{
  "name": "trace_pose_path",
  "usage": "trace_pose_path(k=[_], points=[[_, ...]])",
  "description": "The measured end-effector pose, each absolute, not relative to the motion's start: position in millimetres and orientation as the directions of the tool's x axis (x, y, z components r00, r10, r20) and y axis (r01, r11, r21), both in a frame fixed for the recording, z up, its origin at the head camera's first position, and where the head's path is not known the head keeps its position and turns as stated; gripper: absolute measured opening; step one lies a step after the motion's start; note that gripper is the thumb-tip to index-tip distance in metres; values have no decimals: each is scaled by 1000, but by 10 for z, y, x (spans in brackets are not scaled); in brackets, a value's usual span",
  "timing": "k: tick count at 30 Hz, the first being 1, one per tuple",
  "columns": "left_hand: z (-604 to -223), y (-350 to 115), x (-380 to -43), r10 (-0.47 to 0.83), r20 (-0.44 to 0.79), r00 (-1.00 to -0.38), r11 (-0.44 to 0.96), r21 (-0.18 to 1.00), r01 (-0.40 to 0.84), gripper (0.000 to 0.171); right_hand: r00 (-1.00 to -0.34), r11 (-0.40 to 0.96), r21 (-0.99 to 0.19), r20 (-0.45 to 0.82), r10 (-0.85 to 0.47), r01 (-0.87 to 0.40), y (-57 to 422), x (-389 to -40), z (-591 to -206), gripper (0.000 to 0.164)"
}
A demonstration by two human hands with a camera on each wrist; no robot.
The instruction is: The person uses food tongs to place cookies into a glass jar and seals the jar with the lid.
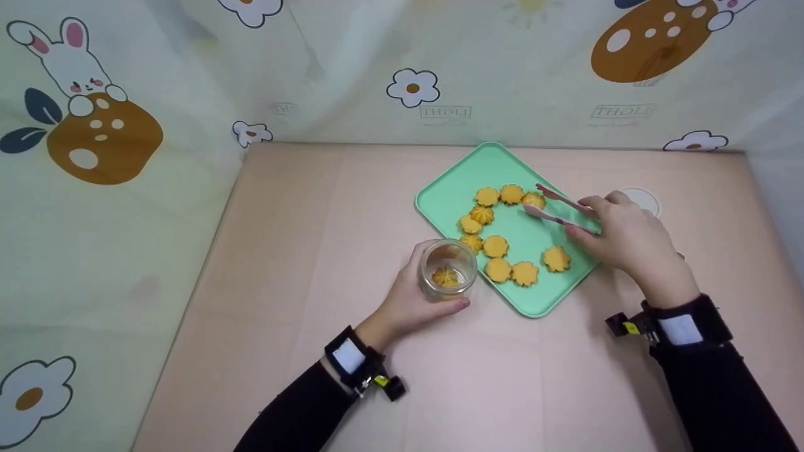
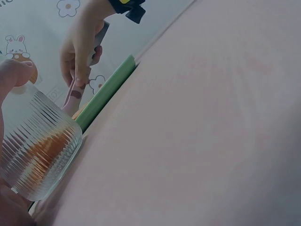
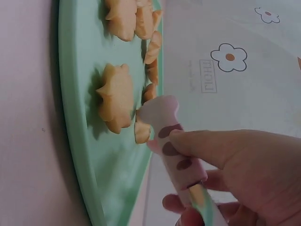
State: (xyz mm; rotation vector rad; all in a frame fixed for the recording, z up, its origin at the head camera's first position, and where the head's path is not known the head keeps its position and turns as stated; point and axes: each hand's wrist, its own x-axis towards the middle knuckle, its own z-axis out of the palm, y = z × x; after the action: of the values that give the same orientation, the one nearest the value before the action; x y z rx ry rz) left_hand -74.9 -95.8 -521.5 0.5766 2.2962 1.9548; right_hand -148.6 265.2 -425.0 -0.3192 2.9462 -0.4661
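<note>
My left hand [image 1: 408, 292] grips a clear ribbed glass jar [image 1: 428, 284] by its side, next to the near left edge of a green tray [image 1: 449, 194]. One yellow flower-shaped cookie [image 1: 445, 277] lies at the jar's bottom. In my right hand [image 1: 637, 242] is a pair of pink tongs [image 1: 568, 202], pinched between thumb and fingers. The tongs' tips are spread apart over the tray, on either side of a ridged cookie [image 1: 534, 200]; whether they touch it I cannot tell. Brown spots mark the tongs' handle [image 3: 171, 149] in the right wrist view.
Several more cookies form a curved row on the tray, with a single cookie [image 1: 556, 258] apart near its right side. Behind the right hand a pale round object [image 1: 644, 199] is partly hidden. A printed curtain [image 1: 339, 75] borders the pinkish table [image 1: 301, 251].
</note>
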Motion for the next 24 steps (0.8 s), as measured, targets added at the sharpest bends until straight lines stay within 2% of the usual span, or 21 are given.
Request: trace_pose_path(k=[10,24], points=[[-5214,-968,-760,329,217,-919,115,957,267,96,-961,921,-349,-144,-236,-174,2688,-1565,-4281,66],[-5217,-962,-754,331,203,-922,119,960,253,96,-961,929,-277,-52,-270,-246,2684,-1606,-4394,49]])
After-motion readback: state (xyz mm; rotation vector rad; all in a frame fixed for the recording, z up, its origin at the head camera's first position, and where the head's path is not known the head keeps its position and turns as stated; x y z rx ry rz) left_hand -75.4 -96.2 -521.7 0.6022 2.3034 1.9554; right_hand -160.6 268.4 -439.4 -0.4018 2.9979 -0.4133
